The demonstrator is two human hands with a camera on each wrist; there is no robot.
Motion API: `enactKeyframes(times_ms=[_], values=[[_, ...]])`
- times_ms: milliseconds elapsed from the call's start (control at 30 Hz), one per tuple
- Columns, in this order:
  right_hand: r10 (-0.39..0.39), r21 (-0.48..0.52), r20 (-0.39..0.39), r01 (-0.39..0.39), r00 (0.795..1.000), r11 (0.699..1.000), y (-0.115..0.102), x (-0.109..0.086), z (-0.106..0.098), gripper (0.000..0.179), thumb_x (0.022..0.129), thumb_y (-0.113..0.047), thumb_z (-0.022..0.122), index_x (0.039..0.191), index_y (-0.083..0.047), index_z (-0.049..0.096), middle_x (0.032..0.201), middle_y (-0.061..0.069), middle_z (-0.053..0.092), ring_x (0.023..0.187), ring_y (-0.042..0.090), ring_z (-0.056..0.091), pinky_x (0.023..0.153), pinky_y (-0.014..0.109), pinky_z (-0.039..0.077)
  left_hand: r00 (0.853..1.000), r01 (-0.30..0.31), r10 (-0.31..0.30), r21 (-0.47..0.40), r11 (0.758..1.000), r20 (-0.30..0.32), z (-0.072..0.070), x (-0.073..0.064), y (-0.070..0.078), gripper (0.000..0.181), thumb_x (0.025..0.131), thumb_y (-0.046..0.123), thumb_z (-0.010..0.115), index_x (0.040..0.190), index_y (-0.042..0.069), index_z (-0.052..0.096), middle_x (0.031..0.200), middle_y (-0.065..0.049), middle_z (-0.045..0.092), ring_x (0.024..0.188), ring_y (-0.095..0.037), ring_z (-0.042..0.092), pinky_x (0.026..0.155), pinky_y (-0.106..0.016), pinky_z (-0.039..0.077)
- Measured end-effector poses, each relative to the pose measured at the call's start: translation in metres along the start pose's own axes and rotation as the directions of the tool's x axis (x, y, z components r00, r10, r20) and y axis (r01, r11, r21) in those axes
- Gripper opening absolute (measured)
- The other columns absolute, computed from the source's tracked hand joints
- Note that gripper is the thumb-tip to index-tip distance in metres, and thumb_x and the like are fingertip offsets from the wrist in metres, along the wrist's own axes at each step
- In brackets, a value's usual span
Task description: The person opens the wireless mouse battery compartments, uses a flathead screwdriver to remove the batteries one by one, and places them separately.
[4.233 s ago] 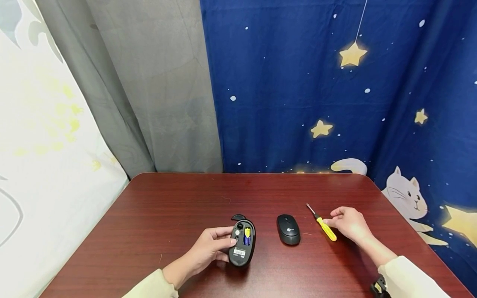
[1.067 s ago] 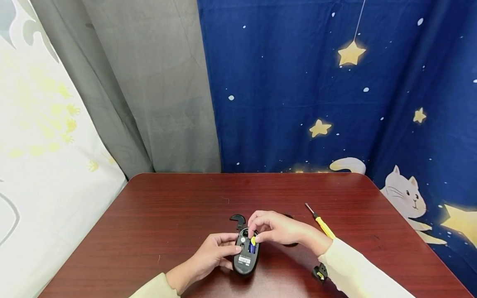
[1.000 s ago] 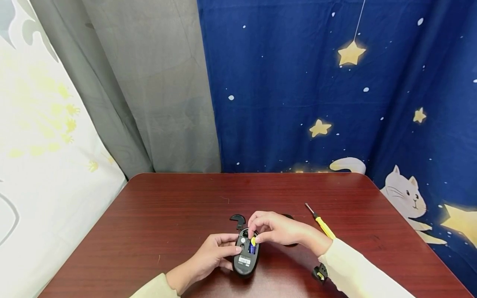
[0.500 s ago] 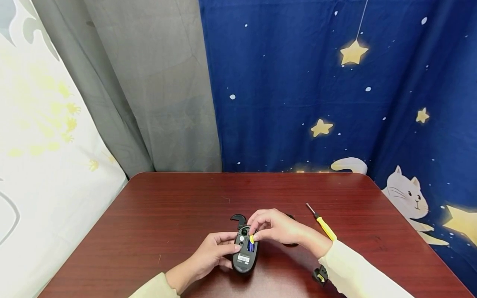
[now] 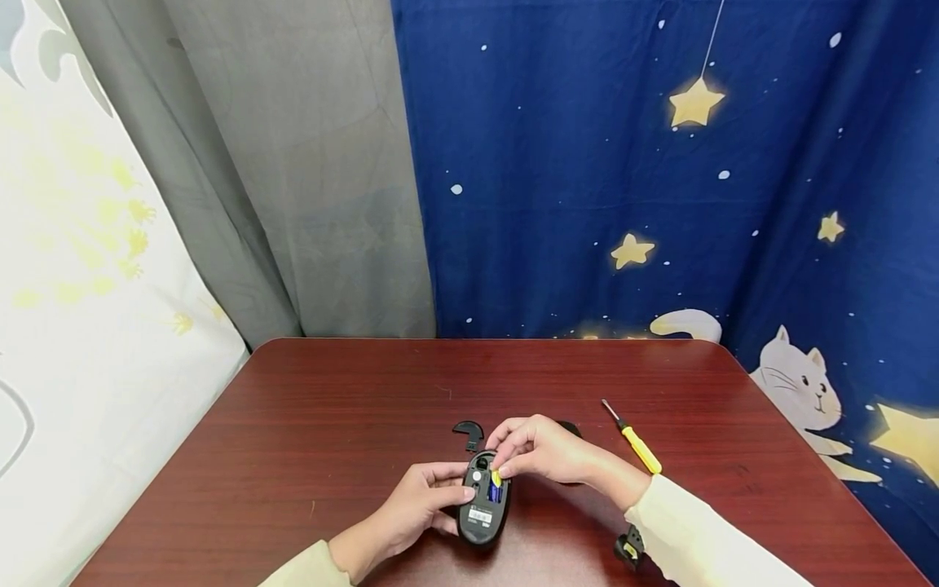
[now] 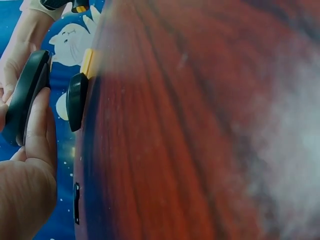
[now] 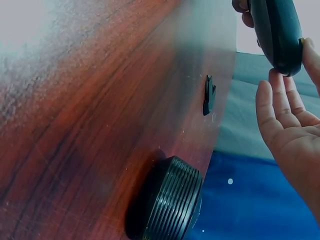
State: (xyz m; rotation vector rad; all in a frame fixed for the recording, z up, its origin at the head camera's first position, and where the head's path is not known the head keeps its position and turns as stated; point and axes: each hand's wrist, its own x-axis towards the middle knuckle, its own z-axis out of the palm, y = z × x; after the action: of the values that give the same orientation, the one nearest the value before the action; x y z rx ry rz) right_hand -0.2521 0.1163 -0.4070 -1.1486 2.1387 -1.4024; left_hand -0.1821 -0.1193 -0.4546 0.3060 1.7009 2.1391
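Note:
My left hand (image 5: 423, 504) grips a black computer mouse (image 5: 480, 526) with its underside turned up, the thumb on the edge of the base and the fingers behind. In the base an opened battery compartment shows a blue and yellow battery (image 5: 495, 481). My right hand (image 5: 546, 450) reaches over from the right, thumb and forefinger pinching the battery's yellow upper end. Seen from the right wrist, the mouse (image 7: 280, 35) is raised above the table, and the other right fingers (image 7: 265, 102) extend by its end. The left wrist view shows the mouse (image 6: 27, 95) edge-on.
A curved black battery cover (image 5: 469, 431) lies just beyond the held mouse. Behind my right hand sits a second black mouse (image 5: 570, 427), mostly hidden. To its right is a screwdriver (image 5: 641, 448) with a yellow handle, on the reddish-brown table (image 5: 352, 391).
From beside the screwdriver, my right hand has come left to the battery. My left hand keeps the mouse, shifted slightly right. Over the last second, the fingers at the battery move only a little.

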Motion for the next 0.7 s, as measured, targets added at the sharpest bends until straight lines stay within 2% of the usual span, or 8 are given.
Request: enactKeyframes(times_ms=[267, 533, 700], values=[[-0.018, 0.034, -0.003, 0.018, 1.000, 0.999, 0.0006, -0.0014, -0.0008, 0.011, 0.084, -0.008, 0.075, 0.094, -0.004, 0.077, 0.110, 0.009, 0.063, 0.090, 0.017, 0.062, 0.073, 0.030, 0.056, 1.000, 0.001, -0.001, 0.009, 1.000, 0.007, -0.0008, 0.0002, 0.0017, 0.049, 0.088, 0.004, 0.065, 0.130, -0.014, 0.051, 0.106, -0.018, 0.068, 0.087, -0.020, 0.068, 0.057, -0.029, 0.058], [-0.042, 0.004, -0.003, 0.042, 0.999, 0.999, 0.0026, -0.0017, -0.0002, 0.013, 0.084, -0.011, 0.076, 0.096, -0.006, 0.076, 0.109, 0.007, 0.064, 0.095, 0.016, 0.061, 0.073, 0.035, 0.056, 1.000, 0.005, -0.005, 0.006, 1.000, 0.026, -0.0002, -0.0008, 0.0019, 0.047, 0.089, 0.004, 0.064, 0.130, -0.013, 0.052, 0.107, -0.017, 0.068, 0.088, -0.020, 0.067, 0.058, -0.030, 0.058], [-0.037, -0.018, 0.028, 0.037, 0.999, 0.999, 0.0016, -0.0022, -0.0010, 0.018, 0.085, -0.013, 0.075, 0.102, -0.007, 0.076, 0.109, 0.004, 0.062, 0.090, 0.015, 0.059, 0.072, 0.032, 0.055, 1.000, 0.010, -0.010, 0.005, 1.000, 0.029, 0.0002, -0.0016, 0.0019, 0.046, 0.089, 0.004, 0.064, 0.130, -0.013, 0.053, 0.108, -0.017, 0.067, 0.087, -0.020, 0.067, 0.058, -0.030, 0.058]])
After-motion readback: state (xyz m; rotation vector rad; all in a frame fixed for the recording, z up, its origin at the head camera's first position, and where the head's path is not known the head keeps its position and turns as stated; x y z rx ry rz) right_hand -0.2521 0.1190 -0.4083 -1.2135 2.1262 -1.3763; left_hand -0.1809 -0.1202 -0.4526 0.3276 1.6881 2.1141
